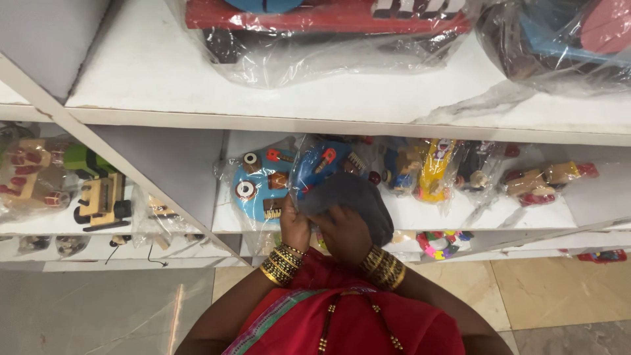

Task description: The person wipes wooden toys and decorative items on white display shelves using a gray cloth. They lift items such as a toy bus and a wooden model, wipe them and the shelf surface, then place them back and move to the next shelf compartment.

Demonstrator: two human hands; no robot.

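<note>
Hands meet at six o'clock of the white shelf [420, 217]: left hand [295, 227] pinches the plastic-wrapped blue round wooden toy [322, 164] steady, while right hand [345, 231], closed on a dark grey cloth [351, 194], presses it against the wrapping at the toy's five o'clock.

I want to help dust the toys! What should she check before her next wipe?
1. Right hand has the cloth: ok.
2. Left hand steadies the bagged blue toy: ok.
3. Cloth touches that bag: ok.
4. Other blue toy sits fully on the shelf: ok.
5. Bag free of tears: cannot tell.
</note>
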